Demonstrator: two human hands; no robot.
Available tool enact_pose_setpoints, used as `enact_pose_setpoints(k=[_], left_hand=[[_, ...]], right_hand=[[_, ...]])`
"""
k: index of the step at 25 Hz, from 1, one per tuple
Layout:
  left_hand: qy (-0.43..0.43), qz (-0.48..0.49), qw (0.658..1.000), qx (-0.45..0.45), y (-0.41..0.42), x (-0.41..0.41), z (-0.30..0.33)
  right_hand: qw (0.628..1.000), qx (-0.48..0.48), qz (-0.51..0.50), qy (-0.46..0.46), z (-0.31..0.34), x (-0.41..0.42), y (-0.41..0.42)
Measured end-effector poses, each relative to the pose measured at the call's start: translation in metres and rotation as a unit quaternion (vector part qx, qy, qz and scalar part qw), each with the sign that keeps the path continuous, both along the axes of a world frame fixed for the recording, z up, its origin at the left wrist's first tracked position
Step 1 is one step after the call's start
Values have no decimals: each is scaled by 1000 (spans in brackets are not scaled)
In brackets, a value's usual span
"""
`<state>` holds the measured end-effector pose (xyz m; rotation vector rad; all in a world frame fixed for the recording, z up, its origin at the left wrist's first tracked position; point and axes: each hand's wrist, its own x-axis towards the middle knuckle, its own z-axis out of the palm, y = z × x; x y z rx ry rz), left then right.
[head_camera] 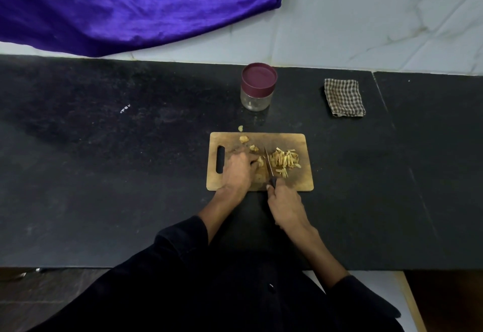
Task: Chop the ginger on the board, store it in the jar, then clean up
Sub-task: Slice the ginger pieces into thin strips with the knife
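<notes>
A wooden cutting board (300, 175) lies on the black counter. My left hand (237, 168) holds a ginger piece (260, 160) down against the board with curled fingertips. My right hand (283, 205) grips the dark handle of a knife (268, 164), whose blade stands just right of that piece. A pile of cut ginger strips (285, 160) lies right of the blade. Two uncut bits (244, 138) sit near the board's far edge, and one bit (240, 128) lies off the board. A clear jar (257, 87) with a maroon lid stands behind the board, lid on.
A folded checked cloth (344, 97) lies at the back right of the counter (104, 175). A purple fabric (130, 5) hangs over the tiled wall at the back left. The counter's front edge runs just before my body.
</notes>
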<state>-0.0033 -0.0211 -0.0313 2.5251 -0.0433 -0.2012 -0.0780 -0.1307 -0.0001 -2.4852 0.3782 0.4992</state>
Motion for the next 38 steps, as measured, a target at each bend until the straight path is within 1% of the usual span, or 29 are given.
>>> enact_pose_setpoints(k=[7, 12, 15, 18, 20, 23, 28, 34, 36, 38], left_hand=[[-8, 4, 1000, -10, 0, -1, -2], [-3, 13, 1000, 8, 0, 0, -3], [-11, 2, 1000, 2, 0, 0, -4], [3, 16, 999, 29, 0, 1, -8], [8, 11, 1000, 27, -1, 1, -7], [2, 2, 1000, 20, -2, 2, -3], [17, 21, 999, 37, -2, 1, -7], [0, -1, 1000, 28, -1, 5, -2], [-5, -12, 1000, 28, -1, 3, -1], [-7, -14, 1000, 21, 0, 2, 1]], right_hand=[[999, -5, 34, 19, 0, 4, 0], [998, -22, 39, 37, 0, 8, 1], [998, -11, 34, 54, -1, 12, 1], [997, -12, 29, 69, -3, 8, 1], [997, -17, 27, 74, -7, 1, 0], [998, -15, 20, 63, -9, -3, 1], [999, -13, 9, 42, -11, -5, 6], [997, -68, 20, 39, -4, 1, 13], [997, -59, 7, 52, -5, 3, 12], [997, -11, -19, 68, -8, 5, 12]])
